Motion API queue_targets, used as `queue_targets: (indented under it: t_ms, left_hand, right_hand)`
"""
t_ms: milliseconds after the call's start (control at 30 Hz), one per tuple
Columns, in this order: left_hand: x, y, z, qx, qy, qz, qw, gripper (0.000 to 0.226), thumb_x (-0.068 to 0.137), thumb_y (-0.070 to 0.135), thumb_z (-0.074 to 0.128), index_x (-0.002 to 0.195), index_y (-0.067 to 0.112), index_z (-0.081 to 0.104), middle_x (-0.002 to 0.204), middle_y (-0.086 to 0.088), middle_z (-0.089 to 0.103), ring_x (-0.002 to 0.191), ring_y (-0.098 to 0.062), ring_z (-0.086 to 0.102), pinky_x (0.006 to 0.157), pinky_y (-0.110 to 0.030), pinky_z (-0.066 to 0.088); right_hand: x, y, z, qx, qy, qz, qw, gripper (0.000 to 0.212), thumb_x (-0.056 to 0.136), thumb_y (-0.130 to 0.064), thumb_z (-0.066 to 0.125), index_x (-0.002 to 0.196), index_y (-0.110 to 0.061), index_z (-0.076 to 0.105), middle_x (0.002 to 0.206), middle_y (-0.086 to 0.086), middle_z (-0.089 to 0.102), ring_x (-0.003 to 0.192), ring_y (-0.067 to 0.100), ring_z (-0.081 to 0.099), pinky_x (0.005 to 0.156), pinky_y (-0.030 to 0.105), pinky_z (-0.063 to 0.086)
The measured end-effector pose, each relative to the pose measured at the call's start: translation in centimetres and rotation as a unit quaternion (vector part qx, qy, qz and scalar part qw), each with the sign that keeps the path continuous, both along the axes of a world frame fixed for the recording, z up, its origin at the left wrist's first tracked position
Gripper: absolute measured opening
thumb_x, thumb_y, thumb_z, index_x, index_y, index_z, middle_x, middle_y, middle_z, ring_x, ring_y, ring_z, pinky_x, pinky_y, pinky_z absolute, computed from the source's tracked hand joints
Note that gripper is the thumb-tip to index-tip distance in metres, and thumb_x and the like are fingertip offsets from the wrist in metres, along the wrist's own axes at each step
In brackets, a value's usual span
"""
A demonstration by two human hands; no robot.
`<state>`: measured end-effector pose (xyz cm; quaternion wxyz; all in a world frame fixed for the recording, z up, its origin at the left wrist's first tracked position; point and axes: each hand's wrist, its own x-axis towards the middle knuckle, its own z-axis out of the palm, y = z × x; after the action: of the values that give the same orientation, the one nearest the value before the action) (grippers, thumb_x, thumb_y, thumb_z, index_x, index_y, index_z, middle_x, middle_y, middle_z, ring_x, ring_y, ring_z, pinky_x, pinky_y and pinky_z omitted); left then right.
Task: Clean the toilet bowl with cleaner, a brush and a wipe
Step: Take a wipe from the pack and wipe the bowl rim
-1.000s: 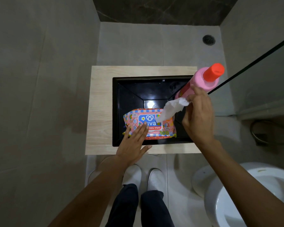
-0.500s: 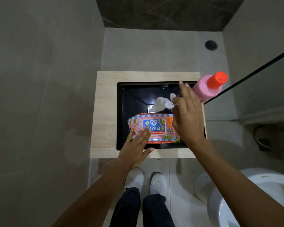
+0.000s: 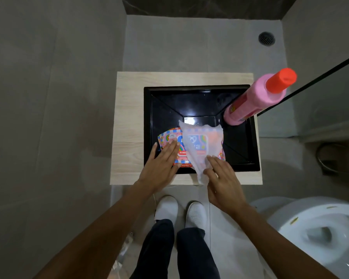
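Pinching a thin, translucent white wet wipe (image 3: 199, 146) near its lower end, the right hand (image 3: 223, 184) holds the sheet spread open over the pink, blue and orange printed pack of baby wipes (image 3: 169, 140), so the pack's label shows faintly through it. The left hand (image 3: 161, 164) lies flat on the left part of that pack, fingers straight and together, pressing down and gripping nothing. The pack sits at the near side of a square black sink basin (image 3: 238, 150) set into a pale wood-grain countertop (image 3: 127, 125). At the basin's right rim stands a tall pink plastic cleaner bottle (image 3: 252, 101) with a red-orange screw cap (image 3: 281, 80), well apart from both hands. Down at the lower right, the white ceramic toilet bowl (image 3: 302, 224) is open, with small yellowish marks on its rim. Beneath the arms, 2 white shoes (image 3: 166, 207) and dark trouser legs (image 3: 175, 250) stand on the grey tiled floor (image 3: 189, 41). A round dark floor drain (image 3: 267, 38) lies at the far right, beside a glass partition (image 3: 330, 85)
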<state>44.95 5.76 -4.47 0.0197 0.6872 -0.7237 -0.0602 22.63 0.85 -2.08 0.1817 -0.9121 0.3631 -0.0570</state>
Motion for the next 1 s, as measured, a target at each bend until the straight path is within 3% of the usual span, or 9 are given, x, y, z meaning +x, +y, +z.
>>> queue_targets:
  t_ms: [100, 167, 267, 400, 500, 600, 700, 833, 1000]
  left_hand:
    - [-0.2, -0.6, 0.2, -0.019, -0.018, 0.001, 1.000, 0.057, 0.094, 0.036, 0.030, 0.135, 0.003, 0.051, 0.142, -0.012, 0.048, 0.131, -0.021, 0.046, 0.106, -0.054, 0.034]
    - [-0.4, -1.1, 0.3, -0.033, -0.021, 0.012, 0.999, 0.056, 0.095, 0.033, 0.029, 0.135, 0.001, 0.051, 0.141, -0.013, 0.049, 0.131, -0.023, 0.047, 0.107, -0.052, 0.035]
    - [-1.3, -2.4, 0.6, -0.077, 0.007, 0.039, 0.996, 0.052, 0.095, 0.032, 0.032, 0.133, 0.003, 0.053, 0.140, -0.012, 0.051, 0.128, -0.024, 0.049, 0.107, -0.050, 0.034]
    - [-3.1, -4.1, 0.5, -0.147, 0.039, -0.008, 0.988, 0.040, 0.092, 0.029, 0.043, 0.111, 0.006, 0.068, 0.123, -0.010, 0.064, 0.115, -0.024, 0.061, 0.104, -0.048, 0.028]
    - [-3.8, -4.2, -0.4, -0.126, 0.006, -0.005, 0.992, 0.034, 0.085, 0.032, 0.064, 0.109, 0.009, 0.069, 0.121, -0.007, 0.066, 0.114, -0.022, 0.061, 0.105, -0.049, 0.031]
    - [-3.9, -3.7, -0.7, -0.087, -0.034, 0.003, 0.996, 0.046, 0.074, 0.035, 0.080, 0.112, 0.012, 0.069, 0.123, -0.003, 0.065, 0.114, -0.019, 0.061, 0.102, -0.051, 0.040]
    - [-4.0, -3.7, -0.8, -0.112, -0.034, 0.004, 0.993, 0.037, 0.078, 0.033, 0.076, 0.109, 0.012, 0.070, 0.121, -0.003, 0.066, 0.113, -0.019, 0.061, 0.101, -0.056, 0.038]
    - [-4.0, -3.9, -0.4, -0.118, 0.000, 0.021, 0.993, 0.045, 0.089, 0.041, 0.045, 0.110, 0.010, 0.069, 0.118, -0.005, 0.067, 0.113, -0.021, 0.062, 0.105, -0.054, 0.032]
    - [-3.7, -4.5, 0.6, -0.118, 0.044, 0.018, 0.992, 0.029, 0.083, 0.030, 0.057, 0.102, 0.013, 0.073, 0.108, -0.004, 0.071, 0.104, -0.023, 0.066, 0.107, -0.062, 0.028]
  right_hand:
    - [-0.1, -0.6, 0.2, 0.004, -0.035, -0.034, 0.999, 0.034, 0.068, -0.006, 0.043, 0.096, -0.005, 0.062, 0.127, 0.022, 0.056, 0.122, 0.037, 0.048, 0.107, 0.049, 0.037]
    - [0.0, -1.7, 0.3, -0.002, -0.053, -0.071, 0.996, 0.036, 0.071, -0.007, 0.041, 0.100, -0.003, 0.062, 0.127, 0.022, 0.056, 0.121, 0.038, 0.049, 0.107, 0.048, 0.035]
    - [0.6, -3.7, 0.0, -0.027, -0.058, -0.117, 0.991, 0.027, 0.082, -0.011, 0.052, 0.104, -0.002, 0.064, 0.125, 0.023, 0.056, 0.120, 0.036, 0.048, 0.102, 0.047, 0.040]
    - [1.3, -5.6, -1.1, -0.029, -0.039, -0.124, 0.991, 0.019, 0.084, -0.014, 0.062, 0.099, -0.004, 0.066, 0.126, 0.025, 0.053, 0.120, 0.041, 0.050, 0.099, 0.049, 0.042]
    - [1.3, -5.9, -1.9, -0.005, -0.019, -0.145, 0.989, 0.011, 0.079, -0.008, 0.069, 0.088, -0.003, 0.064, 0.127, 0.026, 0.052, 0.119, 0.045, 0.050, 0.096, 0.050, 0.043]
    - [1.5, -5.5, -2.2, -0.004, -0.020, -0.161, 0.987, 0.009, 0.079, -0.003, 0.070, 0.083, -0.001, 0.063, 0.125, 0.028, 0.054, 0.118, 0.045, 0.051, 0.094, 0.052, 0.046]
    - [2.1, -5.2, -2.0, -0.026, -0.034, -0.165, 0.985, 0.010, 0.077, 0.002, 0.070, 0.080, 0.001, 0.061, 0.125, 0.028, 0.055, 0.119, 0.045, 0.051, 0.096, 0.051, 0.045]
    - [2.3, -4.6, -0.6, -0.047, -0.080, -0.179, 0.980, 0.004, 0.084, -0.003, 0.065, 0.086, 0.000, 0.062, 0.134, 0.025, 0.050, 0.127, 0.040, 0.044, 0.102, 0.049, 0.040]
    - [1.6, -3.7, 1.3, -0.061, -0.119, -0.176, 0.975, 0.007, 0.087, -0.007, 0.060, 0.088, -0.001, 0.064, 0.138, 0.022, 0.048, 0.129, 0.039, 0.044, 0.103, 0.046, 0.038]
